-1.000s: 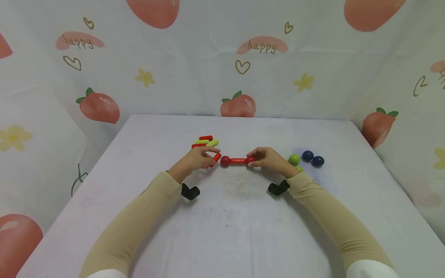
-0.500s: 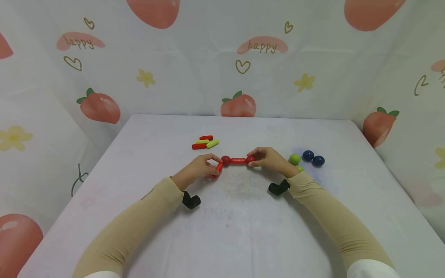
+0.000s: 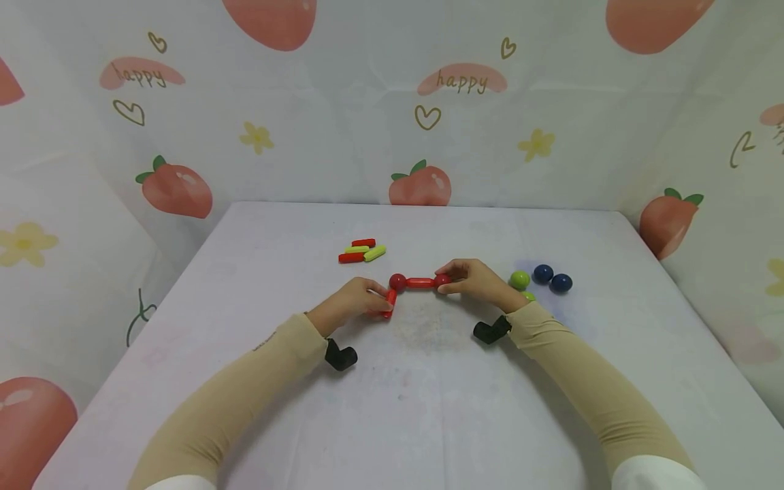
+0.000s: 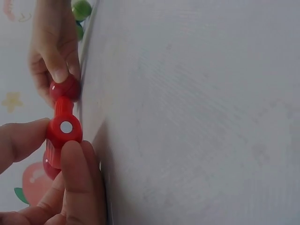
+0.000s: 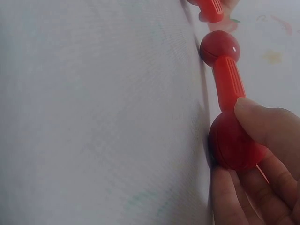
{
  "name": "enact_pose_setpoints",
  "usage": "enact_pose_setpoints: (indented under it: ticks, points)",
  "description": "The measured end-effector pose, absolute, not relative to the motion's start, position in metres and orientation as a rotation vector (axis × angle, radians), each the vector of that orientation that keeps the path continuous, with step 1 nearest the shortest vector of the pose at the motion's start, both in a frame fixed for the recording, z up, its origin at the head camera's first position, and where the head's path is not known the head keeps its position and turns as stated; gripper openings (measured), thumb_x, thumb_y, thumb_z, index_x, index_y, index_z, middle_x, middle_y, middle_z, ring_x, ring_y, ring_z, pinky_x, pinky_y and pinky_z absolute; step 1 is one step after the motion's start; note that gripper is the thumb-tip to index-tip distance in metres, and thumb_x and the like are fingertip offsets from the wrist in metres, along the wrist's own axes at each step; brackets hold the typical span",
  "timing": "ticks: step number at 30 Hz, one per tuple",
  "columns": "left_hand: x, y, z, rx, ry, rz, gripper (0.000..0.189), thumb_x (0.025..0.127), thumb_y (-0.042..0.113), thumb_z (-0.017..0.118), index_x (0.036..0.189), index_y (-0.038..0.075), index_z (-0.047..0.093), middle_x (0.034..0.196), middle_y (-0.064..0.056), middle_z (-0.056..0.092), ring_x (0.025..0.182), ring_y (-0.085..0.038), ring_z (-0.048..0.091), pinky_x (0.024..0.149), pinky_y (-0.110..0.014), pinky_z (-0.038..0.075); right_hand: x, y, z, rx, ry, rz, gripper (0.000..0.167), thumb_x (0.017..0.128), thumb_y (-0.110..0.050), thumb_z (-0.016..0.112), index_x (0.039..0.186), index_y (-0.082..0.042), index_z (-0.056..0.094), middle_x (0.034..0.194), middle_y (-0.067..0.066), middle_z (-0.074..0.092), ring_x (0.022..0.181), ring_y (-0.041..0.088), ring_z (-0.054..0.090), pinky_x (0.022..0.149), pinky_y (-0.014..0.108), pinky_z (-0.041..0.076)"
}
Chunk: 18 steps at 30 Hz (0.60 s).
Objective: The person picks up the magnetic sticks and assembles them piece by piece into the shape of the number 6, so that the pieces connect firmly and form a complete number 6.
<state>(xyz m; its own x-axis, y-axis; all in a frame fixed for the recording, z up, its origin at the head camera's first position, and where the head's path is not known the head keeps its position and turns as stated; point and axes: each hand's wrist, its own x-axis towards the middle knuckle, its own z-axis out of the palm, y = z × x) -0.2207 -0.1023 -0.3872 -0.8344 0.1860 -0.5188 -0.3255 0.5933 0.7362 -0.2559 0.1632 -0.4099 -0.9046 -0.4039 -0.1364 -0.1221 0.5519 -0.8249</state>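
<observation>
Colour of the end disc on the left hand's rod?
The disc is pale grey, nearly white; best seen in the left wrist view.

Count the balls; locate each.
6: one red ball at the left end of a red rod, another in the right hand; two green balls, one partly hidden behind the right arm; two blue balls beside them. Others may be hidden.

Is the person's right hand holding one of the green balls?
No, the right hand grips a red ball at the end of a red stick.
</observation>
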Motion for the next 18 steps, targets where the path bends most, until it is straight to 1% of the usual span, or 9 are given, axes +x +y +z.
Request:
enact_pose_setpoints:
  ticks: [4, 9, 14, 18]
  points:
    - [-0.2215, -0.0994, -0.3884, -0.138, 2.262, 1.197, 0.036, 0.082, 0.021, 0.071, 0.113, 0.009, 0.06, 0.098, -0.006, 0.064, 0.071, -0.011, 0.062, 0.064, -0.016, 0.048, -0.256, 0.1636, -0.4101, -0.439, 2.482, -1.283, 0.039, 0.077, -0.027, 0.076, 0.112, -0.014, 0.065, 0.111, 0.006, 0.067, 0.107, 0.019, 0.059, 0.099, 0.04, 0.043]
    - [-0.2227, -0.0967, -0.3883, -0.151, 2.235, 1.234, 0.035, 0.081, 0.02, 0.072, 0.112, 0.007, 0.06, 0.095, -0.005, 0.064, 0.067, -0.009, 0.061, 0.064, -0.015, 0.049, -0.2558, 0.1641, -0.4099, -0.432, 2.484, -1.275, 0.039, 0.078, -0.028, 0.076, 0.113, -0.014, 0.065, 0.112, 0.006, 0.066, 0.107, 0.02, 0.059, 0.1, 0.041, 0.042]
    - [-0.2243, -0.0939, -0.3873, -0.179, 2.194, 1.267, 0.035, 0.081, 0.018, 0.072, 0.112, 0.005, 0.06, 0.095, -0.006, 0.063, 0.066, -0.009, 0.061, 0.064, -0.015, 0.05, -0.2552, 0.1634, -0.4087, -0.402, 2.484, -1.266, 0.038, 0.078, -0.028, 0.076, 0.112, -0.016, 0.064, 0.112, 0.005, 0.066, 0.107, 0.02, 0.058, 0.101, 0.042, 0.042]
    - [-0.2273, -0.0919, -0.3884, -0.222, 2.178, 1.276, 0.035, 0.081, 0.019, 0.072, 0.111, 0.006, 0.06, 0.097, -0.006, 0.062, 0.067, -0.01, 0.06, 0.063, -0.015, 0.05, -0.2549, 0.1629, -0.4089, -0.404, 2.483, -1.27, 0.038, 0.078, -0.028, 0.076, 0.112, -0.015, 0.064, 0.113, 0.006, 0.066, 0.107, 0.02, 0.058, 0.101, 0.042, 0.042]
